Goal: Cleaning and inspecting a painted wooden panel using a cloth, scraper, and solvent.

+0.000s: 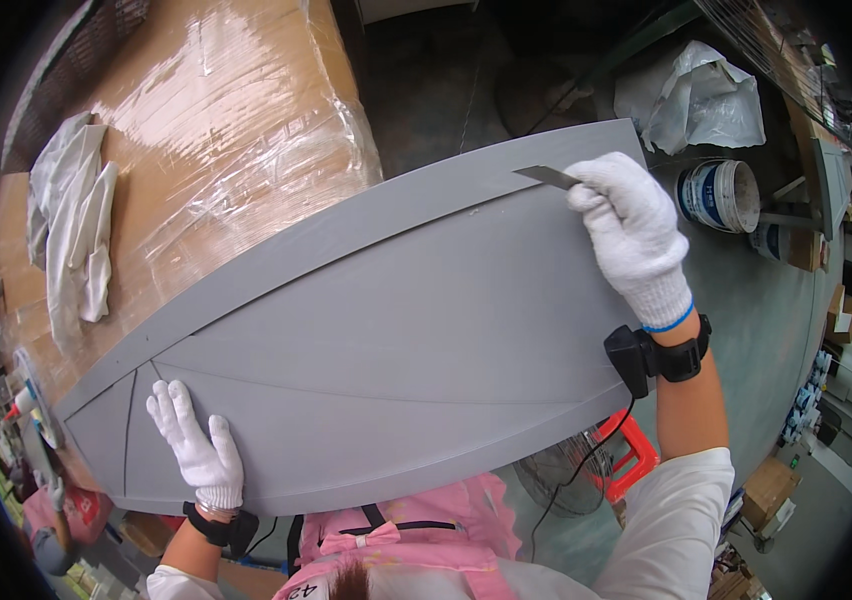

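A large grey panel [416, 310] with a raised border strip along its far edge lies in front of me. My left hand [196, 440], in a white knit glove, rests flat near the panel's left end with its fingers stretched out. Beside it, thin dark seams run across the surface. My right hand [631, 225], gloved alike, is closed around a thin dark metal blade [544, 177] near the panel's far right corner. The blade points left along the border strip. Its grip end is hidden in the glove, and I cannot tell whether it touches the panel.
Under the panel's far left side is a large cardboard stack [206, 110] wrapped in clear film, with pale cloths [71, 220] on it. A white bucket [721, 197] and a plastic bag [711, 100] stand at right. A red stool [631, 455] and a fan [566, 475] are below the panel.
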Demonstrator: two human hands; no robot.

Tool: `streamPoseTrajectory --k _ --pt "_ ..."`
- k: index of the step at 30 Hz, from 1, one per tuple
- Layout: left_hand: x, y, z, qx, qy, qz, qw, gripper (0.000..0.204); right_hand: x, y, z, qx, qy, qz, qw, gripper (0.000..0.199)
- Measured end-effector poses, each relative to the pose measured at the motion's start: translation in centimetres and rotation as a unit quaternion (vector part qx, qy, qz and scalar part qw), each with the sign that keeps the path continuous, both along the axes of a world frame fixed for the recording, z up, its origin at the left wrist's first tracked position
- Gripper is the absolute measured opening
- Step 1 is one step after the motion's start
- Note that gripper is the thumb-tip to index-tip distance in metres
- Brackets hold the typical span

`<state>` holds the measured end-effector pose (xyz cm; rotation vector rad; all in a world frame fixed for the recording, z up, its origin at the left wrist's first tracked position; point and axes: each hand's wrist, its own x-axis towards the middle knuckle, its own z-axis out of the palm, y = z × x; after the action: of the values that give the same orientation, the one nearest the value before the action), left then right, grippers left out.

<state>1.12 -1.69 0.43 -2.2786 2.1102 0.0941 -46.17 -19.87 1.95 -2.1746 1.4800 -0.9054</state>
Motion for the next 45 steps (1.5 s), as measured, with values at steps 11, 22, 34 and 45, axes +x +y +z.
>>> streamPoseTrajectory --k 11,22,34,45 --pt "0.1 -0.3 0.3 0.003 0.005 -0.021 1.0 0.06 -4.1 3.3 0.7 0.048 -0.004 -0.153 0.987 0.007" --pt "0.1 0.0 0.0 -0.002 -0.009 -0.021 1.0 0.06 -5.9 4.5 0.7 0.06 0.008 -0.183 0.981 0.012" --pt "-0.1 -0.2 0.0 -0.003 0.006 -0.022 1.0 0.058 -4.3 0.5 0.8 -0.039 0.283 -0.017 0.958 0.01" --pt "0.0 -0.1 0.2 -0.001 0.008 -0.019 1.0 0.061 -1.2 -0.5 0.0 -0.042 0.241 0.045 0.969 0.008"
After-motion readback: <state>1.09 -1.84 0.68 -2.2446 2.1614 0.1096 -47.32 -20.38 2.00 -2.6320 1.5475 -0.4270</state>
